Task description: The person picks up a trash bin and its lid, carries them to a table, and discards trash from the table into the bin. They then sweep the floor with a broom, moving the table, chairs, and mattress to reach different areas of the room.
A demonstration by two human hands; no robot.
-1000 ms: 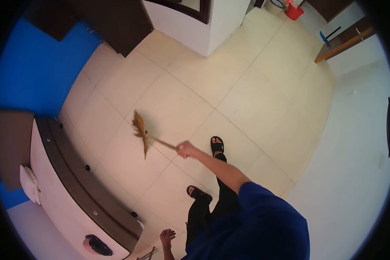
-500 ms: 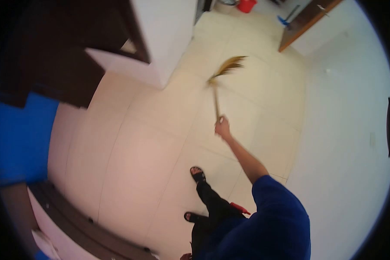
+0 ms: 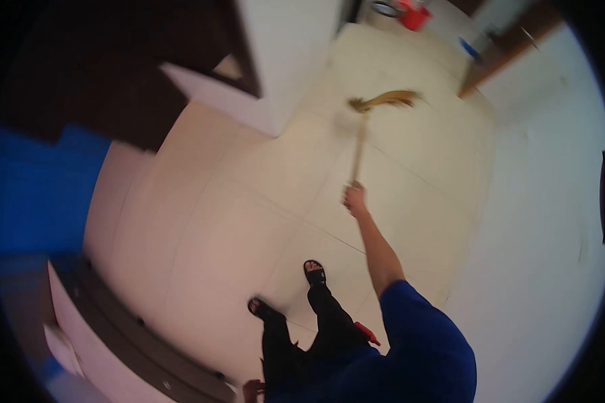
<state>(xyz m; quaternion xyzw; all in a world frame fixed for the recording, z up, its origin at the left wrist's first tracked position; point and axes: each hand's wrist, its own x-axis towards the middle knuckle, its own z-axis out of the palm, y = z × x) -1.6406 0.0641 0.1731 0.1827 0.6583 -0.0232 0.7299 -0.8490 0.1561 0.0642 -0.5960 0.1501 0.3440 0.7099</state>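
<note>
My right hand [image 3: 355, 199] is closed around the handle of a grass broom [image 3: 359, 151], held out in front of me. Its straw-coloured bristles [image 3: 391, 99] fan out to the right, over the pale tiles. At the bottom edge, beside my dark trousers, a small part of my left hand [image 3: 253, 390] shows; its fingers are dim and cut off by the frame.
Pale floor tiles [image 3: 249, 221] stretch ahead between a white wall [image 3: 531, 235] on the right and a wall corner [image 3: 273, 127]. A red bucket [image 3: 415, 16] and a grey bucket [image 3: 384, 13] stand far ahead, near a brown door [image 3: 497, 60]. A dark ledge [image 3: 124, 319] runs lower left.
The broom head has swung and turned, its bristles now pointing more to the right. My feet have shifted, the left one now further left. My left hand shows further left.
</note>
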